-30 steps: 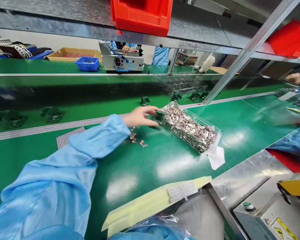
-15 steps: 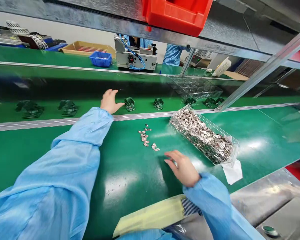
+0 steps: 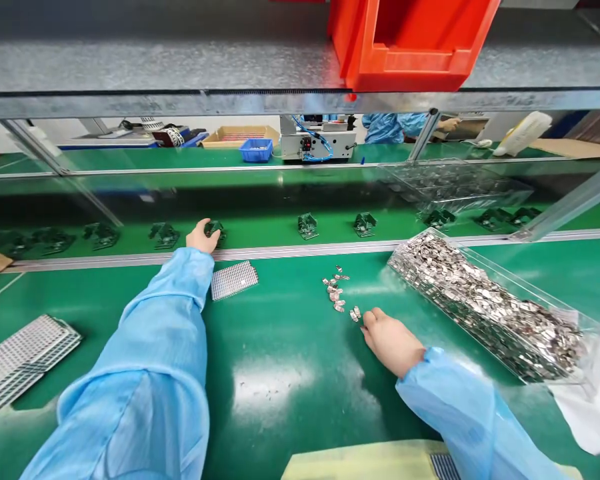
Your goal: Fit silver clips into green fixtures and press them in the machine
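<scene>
On the conveyor belt, my left hand [image 3: 203, 237] has its thumb and fingers closed around the left side of a small green circuit board assembly [image 3: 215, 231]. Part of that board is hidden by the fingers. My right hand [image 3: 391, 341] is low over the bench, its fingertips pressed together beside a few small metal pieces [image 3: 355, 313]. Whatever lies between those fingertips is hidden. A loose group of similar silvery pieces [image 3: 334, 293] is scattered just beyond. To the right stands a long clear box [image 3: 480, 347] heaped with many more.
More green boards [image 3: 307, 226] sit spaced along the belt [image 3: 265, 237], behind a metal rail [image 3: 290, 250]. Gridded plates [image 3: 234, 280] lie near my left forearm, others [image 3: 25, 353] at far left. A red bin [image 3: 420, 70] overhangs on the shelf. Another person's blue sleeve [image 3: 383, 128] shows behind.
The view has swung left. My left hand was spread above the belt; now it is closed on a board. My right hand has moved to the small metal pieces, its fingers drawn together.
</scene>
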A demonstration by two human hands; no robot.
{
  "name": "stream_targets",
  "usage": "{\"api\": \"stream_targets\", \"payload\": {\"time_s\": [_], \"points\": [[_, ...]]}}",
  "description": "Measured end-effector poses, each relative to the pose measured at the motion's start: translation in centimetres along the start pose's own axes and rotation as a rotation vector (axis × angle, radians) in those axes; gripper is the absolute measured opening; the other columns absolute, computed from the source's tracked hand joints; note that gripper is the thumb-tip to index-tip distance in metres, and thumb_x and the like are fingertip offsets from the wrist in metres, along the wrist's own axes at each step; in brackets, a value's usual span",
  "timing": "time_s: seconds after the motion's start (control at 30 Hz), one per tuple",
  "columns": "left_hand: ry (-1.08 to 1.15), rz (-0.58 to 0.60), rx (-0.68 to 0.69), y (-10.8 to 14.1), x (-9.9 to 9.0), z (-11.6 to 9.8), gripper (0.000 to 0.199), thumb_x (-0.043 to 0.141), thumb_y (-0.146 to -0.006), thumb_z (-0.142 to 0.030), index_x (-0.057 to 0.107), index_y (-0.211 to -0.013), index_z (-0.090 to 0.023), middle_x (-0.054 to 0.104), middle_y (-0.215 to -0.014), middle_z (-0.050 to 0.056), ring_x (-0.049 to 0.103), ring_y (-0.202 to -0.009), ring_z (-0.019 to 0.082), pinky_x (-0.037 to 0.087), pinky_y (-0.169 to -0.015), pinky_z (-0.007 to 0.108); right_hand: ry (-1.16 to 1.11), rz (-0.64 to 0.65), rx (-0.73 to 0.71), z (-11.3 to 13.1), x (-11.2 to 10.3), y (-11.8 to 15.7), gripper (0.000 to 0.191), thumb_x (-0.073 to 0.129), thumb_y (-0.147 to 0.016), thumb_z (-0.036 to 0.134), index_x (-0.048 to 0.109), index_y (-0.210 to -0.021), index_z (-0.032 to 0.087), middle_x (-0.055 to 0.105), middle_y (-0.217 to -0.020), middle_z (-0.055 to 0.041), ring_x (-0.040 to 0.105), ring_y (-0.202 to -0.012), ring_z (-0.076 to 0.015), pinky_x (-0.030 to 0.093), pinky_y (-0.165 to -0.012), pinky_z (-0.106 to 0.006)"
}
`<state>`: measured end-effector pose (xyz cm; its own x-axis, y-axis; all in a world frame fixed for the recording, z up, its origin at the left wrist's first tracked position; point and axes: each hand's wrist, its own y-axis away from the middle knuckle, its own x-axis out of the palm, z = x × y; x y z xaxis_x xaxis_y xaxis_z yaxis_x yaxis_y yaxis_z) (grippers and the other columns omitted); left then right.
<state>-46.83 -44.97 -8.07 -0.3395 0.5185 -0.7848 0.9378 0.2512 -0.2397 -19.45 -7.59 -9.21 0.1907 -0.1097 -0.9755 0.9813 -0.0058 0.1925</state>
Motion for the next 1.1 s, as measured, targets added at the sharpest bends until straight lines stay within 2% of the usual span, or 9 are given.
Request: {"api": "stream_targets", "payload": {"time_s": [0.13, 0.3, 0.43, 0.57, 0.67, 0.8, 0.93, 1.0, 1.1], "points": [[0.063, 0.046, 0.151, 4.3, -0.2, -3.3, 0.059, 0.062, -0.084, -0.04, 0.051, -0.138, -0.018, 0.07, -0.117, 0.009, 0.066, -0.109, 0.027, 0.046, -0.102, 0.037, 0.058, 0.062, 0.038, 1.1, -0.5, 0.2, 0.018, 0.052, -0.084, 0.001, 0.065, -0.092, 0.009, 0.067, -0.09, -0.0175, 0.067, -0.074, -0.0257, 0.044, -0.064, -0.03], [0.115, 0.388, 0.612, 17.4, 0.3, -5.7, 0.057, 0.056, -0.088, -0.048, 0.049, -0.14, -0.025, 0.073, -0.114, 0.004, 0.071, -0.098, 0.025, 0.053, -0.092, 0.032, 0.004, 0.095, 0.047, 1.2, -1.6, 1.5, 0.021, 0.053, -0.082, 0.002, 0.064, -0.096, 0.012, 0.069, -0.093, -0.0136, 0.068, -0.082, -0.0237, 0.045, -0.071, -0.029], [0.091, 0.494, 0.654, 25.3, 0.4, -5.2, 0.061, 0.052, -0.09, -0.053, 0.044, -0.144, -0.026, 0.071, -0.118, 0.009, 0.07, -0.104, 0.03, 0.053, -0.094, 0.039, -0.167, -0.013, 0.012, 1.3, -2.4, 5.8, 0.022, 0.044, -0.091, 0.01, 0.063, -0.099, 0.018, 0.069, -0.09, -0.0057, 0.066, -0.08, -0.0174, 0.048, -0.074, -0.026], [0.154, 0.568, 0.663, 26.0, -0.5, -4.5, 0.101, 0.072, -0.072, -0.061, 0.021, -0.153, -0.027, 0.046, -0.151, 0.011, 0.047, -0.136, 0.034, 0.04, -0.113, 0.044, -0.684, -0.308, -0.002, 1.8, -2.4, 12.3, 0.017, 0.048, -0.093, 0.032, 0.063, -0.09, 0.023, 0.068, -0.073, -0.0016, 0.067, -0.066, -0.0181, 0.052, -0.062, -0.028], [0.212, 0.753, 0.754, 24.1, -0.8, -4.3, 0.119, 0.077, -0.066, -0.058, 0.006, -0.155, -0.024, 0.018, -0.163, 0.012, 0.026, -0.147, 0.034, 0.028, -0.12, 0.046, -1.044, -0.373, 0.126, 2.5, -1.3, 16.2, 0.024, 0.058, -0.09, 0.046, 0.066, -0.091, 0.023, 0.071, -0.07, -0.0029, 0.07, -0.065, -0.0199, 0.056, -0.059, -0.028], [0.19, 0.923, 0.792, 22.5, 0.1, -4.5, 0.1, 0.075, -0.071, -0.05, 0.021, -0.152, -0.024, 0.042, -0.151, 0.014, 0.043, -0.138, 0.034, 0.034, -0.117, 0.048, -1.476, -0.379, 0.296, 3.8, 1.4, 17.9, 0.034, 0.071, -0.081, 0.053, 0.068, -0.088, 0.019, 0.074, -0.071, -0.0063, 0.071, -0.065, -0.0202, 0.06, -0.062, -0.03], [0.322, 0.797, 0.786, 24.7, 0.7, -5.7, 0.067, 0.075, -0.071, -0.04, 0.049, -0.13, -0.023, 0.056, -0.129, 0.011, 0.055, -0.122, 0.03, 0.046, -0.107, 0.046, -1.707, -0.43, 0.379, 4.6, 3.7, 17.7, 0.035, 0.078, -0.075, 0.051, 0.068, -0.081, 0.018, 0.073, -0.072, -0.0061, 0.068, -0.062, -0.017, 0.057, -0.058, -0.027], [0.494, 0.786, 0.668, 27.2, 0.6, -6.8, 0.058, 0.077, -0.069, -0.039, 0.053, -0.118, -0.022, 0.058, -0.122, 0.01, 0.061, -0.113, 0.028, 0.053, -0.099, 0.043, -1.701, -0.498, 0.385, 4.7, 4.2, 17.7, 0.031, 0.078, -0.076, 0.048, 0.069, -0.08, 0.019, 0.071, -0.072, -0.0037, 0.064, -0.062, -0.0151, 0.054, -0.058, -0.026], [0.782, 0.969, 0.371, 32.1, 0.3, -9.0, 0.061, 0.08, -0.067, -0.041, 0.048, -0.114, -0.022, 0.062, -0.117, 0.008, 0.068, -0.099, 0.023, 0.058, -0.089, 0.039, -1.567, -0.655, 0.383, 4.7, 4.5, 18.1, 0.023, 0.075, -0.08, 0.043, 0.071, -0.079, 0.021, 0.069, -0.086, -0.0044, 0.062, -0.075, -0.0166, 0.052, -0.067, -0.027]]}}
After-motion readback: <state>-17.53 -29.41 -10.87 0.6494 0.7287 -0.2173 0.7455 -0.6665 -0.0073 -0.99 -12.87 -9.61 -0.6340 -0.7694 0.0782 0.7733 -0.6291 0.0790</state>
